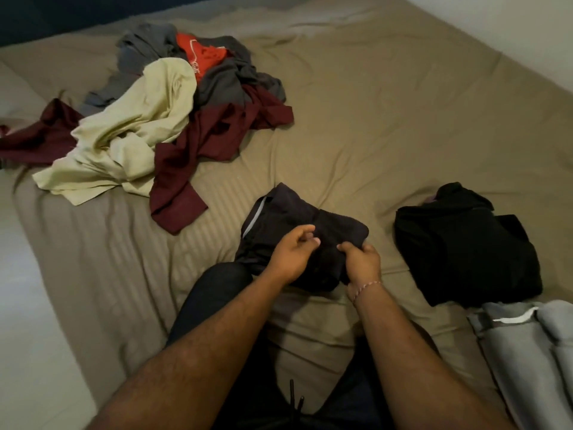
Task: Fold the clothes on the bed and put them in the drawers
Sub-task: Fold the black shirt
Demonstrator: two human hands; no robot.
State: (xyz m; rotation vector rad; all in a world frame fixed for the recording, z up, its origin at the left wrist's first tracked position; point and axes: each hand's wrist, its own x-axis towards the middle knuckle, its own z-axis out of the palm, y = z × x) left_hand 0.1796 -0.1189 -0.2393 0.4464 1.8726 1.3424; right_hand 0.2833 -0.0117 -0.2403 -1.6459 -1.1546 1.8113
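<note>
Fingers of the right hand [361, 262] pinch the dark garment's [279, 218] near edge; left hand [293, 254] hovers loosely curled, bare sheet [356, 135] beyond.

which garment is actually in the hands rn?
The dark navy garment with the pale stripe; right hand grips it. The other clothes lie untouched.

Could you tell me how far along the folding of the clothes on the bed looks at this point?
Partly done. A folded black garment and a grey one lie at the right. In hand: the right hand grips a small dark garment, and the left hand hovers over it, fingers loosely curled. Left: the unfolded pile of cream, maroon, grey and red clothes. No drawers are in view, so nothing appears put away.
</note>
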